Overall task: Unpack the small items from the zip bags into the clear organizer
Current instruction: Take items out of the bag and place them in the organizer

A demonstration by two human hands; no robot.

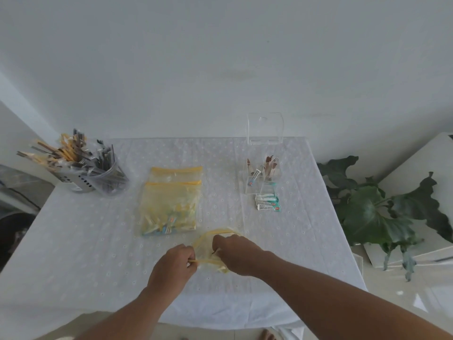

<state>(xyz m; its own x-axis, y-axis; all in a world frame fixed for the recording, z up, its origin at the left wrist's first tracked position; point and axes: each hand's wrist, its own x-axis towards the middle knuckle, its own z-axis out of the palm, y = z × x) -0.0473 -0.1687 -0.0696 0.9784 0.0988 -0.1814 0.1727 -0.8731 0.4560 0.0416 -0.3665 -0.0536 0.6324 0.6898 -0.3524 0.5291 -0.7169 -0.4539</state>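
Observation:
A yellow zip bag (208, 244) with its mouth pulled open lies near the table's front middle. My left hand (174, 263) pinches its near rim. My right hand (236, 253) is curled at the bag's opening and grips something thin and pale there. Two more yellow zip bags (171, 204) lie stacked just behind; the top one holds small packets. The clear organizer (263, 177) stands at the back right with its lid up and several brown and white sachets inside. A few white and teal packets (267, 204) lie on the cloth in front of it.
A metal holder and a clear cup (98, 177) full of long sachets stand at the back left. A white eyelet cloth (98, 241) covers the table. A large green plant (382, 207) sits off the right edge, beside white boards.

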